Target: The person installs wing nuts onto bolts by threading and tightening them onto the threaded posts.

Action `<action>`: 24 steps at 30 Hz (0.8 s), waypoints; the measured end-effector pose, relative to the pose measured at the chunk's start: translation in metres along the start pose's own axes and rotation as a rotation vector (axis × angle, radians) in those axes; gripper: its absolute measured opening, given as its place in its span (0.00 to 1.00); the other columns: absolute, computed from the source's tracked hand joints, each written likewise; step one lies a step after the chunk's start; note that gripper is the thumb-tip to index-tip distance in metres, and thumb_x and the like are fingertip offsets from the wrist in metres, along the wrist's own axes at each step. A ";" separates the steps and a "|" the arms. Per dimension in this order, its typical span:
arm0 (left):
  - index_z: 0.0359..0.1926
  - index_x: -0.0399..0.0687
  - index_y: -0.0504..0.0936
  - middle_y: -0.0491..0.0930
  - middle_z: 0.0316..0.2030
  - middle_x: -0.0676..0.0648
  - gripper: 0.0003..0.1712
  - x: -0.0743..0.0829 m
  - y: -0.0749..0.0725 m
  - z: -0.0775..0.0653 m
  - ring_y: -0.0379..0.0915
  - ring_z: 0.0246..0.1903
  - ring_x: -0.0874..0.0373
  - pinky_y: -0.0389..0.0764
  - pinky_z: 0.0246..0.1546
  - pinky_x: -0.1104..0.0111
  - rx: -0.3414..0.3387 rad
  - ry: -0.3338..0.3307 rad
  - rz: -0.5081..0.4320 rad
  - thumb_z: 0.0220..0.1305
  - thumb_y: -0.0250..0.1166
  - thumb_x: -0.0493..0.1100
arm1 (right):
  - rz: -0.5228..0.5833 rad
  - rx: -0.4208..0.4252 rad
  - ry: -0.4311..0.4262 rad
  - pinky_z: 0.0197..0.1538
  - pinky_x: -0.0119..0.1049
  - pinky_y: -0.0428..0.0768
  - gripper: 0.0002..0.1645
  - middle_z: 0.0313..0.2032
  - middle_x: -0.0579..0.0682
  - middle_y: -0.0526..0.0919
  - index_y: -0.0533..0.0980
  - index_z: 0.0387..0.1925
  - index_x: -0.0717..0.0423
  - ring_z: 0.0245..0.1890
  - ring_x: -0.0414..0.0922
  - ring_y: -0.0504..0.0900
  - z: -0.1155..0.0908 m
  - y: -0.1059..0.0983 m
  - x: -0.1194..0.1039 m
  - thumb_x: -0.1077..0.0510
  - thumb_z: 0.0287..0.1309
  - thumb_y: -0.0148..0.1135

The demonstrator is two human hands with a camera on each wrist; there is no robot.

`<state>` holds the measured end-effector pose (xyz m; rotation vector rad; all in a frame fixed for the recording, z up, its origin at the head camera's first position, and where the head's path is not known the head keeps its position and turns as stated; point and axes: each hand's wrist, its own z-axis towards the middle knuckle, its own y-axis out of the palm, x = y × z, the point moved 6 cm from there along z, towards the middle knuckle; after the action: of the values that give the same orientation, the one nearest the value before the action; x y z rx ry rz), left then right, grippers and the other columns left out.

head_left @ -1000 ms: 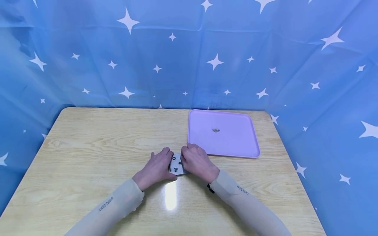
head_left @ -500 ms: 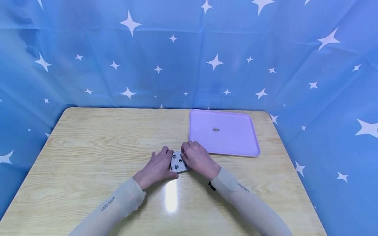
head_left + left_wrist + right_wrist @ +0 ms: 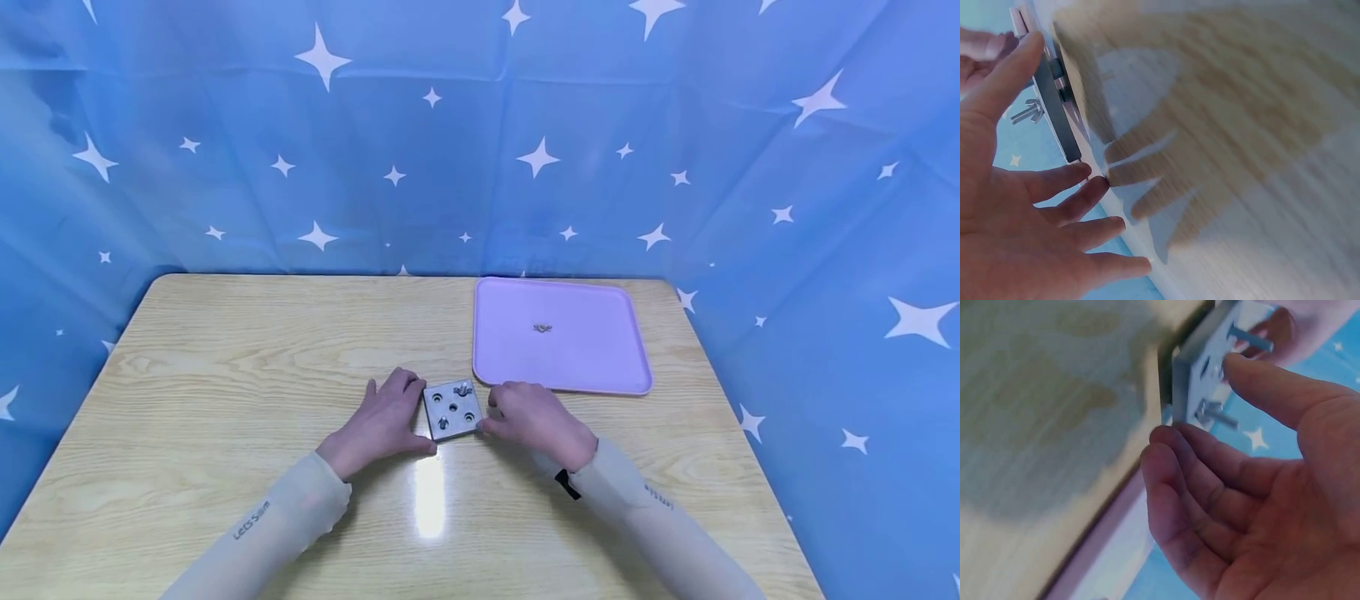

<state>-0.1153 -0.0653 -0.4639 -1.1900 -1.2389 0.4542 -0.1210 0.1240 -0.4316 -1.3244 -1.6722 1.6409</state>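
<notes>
A square metal plate (image 3: 453,408) with several holes lies on the table between both hands. A wing nut (image 3: 462,389) sits on a bolt near its far right corner, while a second bolt (image 3: 443,422) stands near its lower left corner. The left hand (image 3: 378,421) holds the plate at its left side, thumb at the near corner and fingers at the far one. At the right side is the right hand (image 3: 536,421), its thumb by the near corner and its fingers loosely bent. The right wrist view shows those fingertips (image 3: 1166,440) beside the plate's edge, off the wing nut.
A lilac tray (image 3: 607,367) lies behind the right hand, with a small brassy piece (image 3: 542,327), too small to identify, on it. The wooden table (image 3: 247,350) meets a blue star-printed curtain (image 3: 352,142) at the back and sides.
My right hand has come off the plate's far right area and drawn back right, uncovering the wing nut. The plate has turned slightly, with the left hand staying at its left side.
</notes>
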 end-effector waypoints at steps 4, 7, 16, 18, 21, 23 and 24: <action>0.68 0.32 0.72 0.70 0.64 0.35 0.57 0.000 0.000 -0.001 0.59 0.72 0.35 0.52 0.66 0.25 -0.002 -0.006 0.017 0.44 0.84 0.60 | -0.026 -0.005 -0.068 0.30 0.38 0.75 0.14 0.25 0.43 0.78 0.79 0.29 0.54 0.25 0.41 0.73 -0.002 0.010 -0.005 0.51 0.58 0.77; 0.67 0.32 0.74 0.70 0.65 0.35 0.55 0.001 0.000 -0.004 0.54 0.74 0.32 0.49 0.66 0.24 0.003 -0.004 0.006 0.44 0.84 0.60 | -0.054 0.023 -0.092 0.29 0.37 0.76 0.13 0.26 0.44 0.79 0.79 0.30 0.56 0.25 0.40 0.73 0.000 0.014 -0.007 0.55 0.56 0.78; 0.56 0.29 0.79 0.73 0.64 0.34 0.42 0.003 0.001 -0.017 0.56 0.73 0.31 0.51 0.65 0.25 0.036 0.008 0.075 0.53 0.79 0.57 | -0.048 0.107 -0.127 0.31 0.38 0.81 0.03 0.29 0.49 0.82 0.80 0.35 0.60 0.27 0.44 0.80 0.010 0.012 -0.009 0.67 0.62 0.67; 0.55 0.29 0.79 0.72 0.64 0.32 0.39 0.005 0.002 -0.020 0.56 0.73 0.30 0.51 0.66 0.24 0.032 0.016 0.098 0.55 0.78 0.56 | -0.050 0.115 -0.136 0.32 0.38 0.81 0.03 0.29 0.50 0.82 0.79 0.38 0.60 0.27 0.45 0.80 0.014 0.011 -0.009 0.68 0.63 0.65; 0.55 0.29 0.79 0.68 0.66 0.29 0.36 0.009 0.003 -0.027 0.53 0.73 0.28 0.50 0.66 0.25 0.013 0.015 0.108 0.57 0.77 0.53 | -0.067 0.142 -0.161 0.32 0.39 0.81 0.05 0.30 0.51 0.82 0.79 0.42 0.61 0.27 0.45 0.80 0.020 0.008 -0.010 0.69 0.65 0.64; 0.55 0.28 0.78 0.65 0.68 0.26 0.36 0.012 0.005 -0.032 0.50 0.74 0.27 0.50 0.66 0.25 0.001 0.016 0.099 0.57 0.77 0.52 | -0.081 0.157 -0.175 0.31 0.39 0.81 0.07 0.30 0.52 0.83 0.80 0.43 0.61 0.27 0.46 0.80 0.026 0.007 -0.012 0.69 0.65 0.62; 0.54 0.28 0.78 0.63 0.69 0.25 0.35 0.014 0.006 -0.034 0.49 0.74 0.26 0.50 0.65 0.24 -0.001 0.021 0.093 0.57 0.77 0.52 | -0.087 0.166 -0.182 0.31 0.40 0.81 0.07 0.30 0.52 0.82 0.79 0.44 0.61 0.27 0.46 0.80 0.028 0.007 -0.012 0.69 0.66 0.61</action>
<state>-0.0788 -0.0669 -0.4582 -1.2537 -1.1696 0.5091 -0.1370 0.0982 -0.4396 -1.0355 -1.6287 1.8501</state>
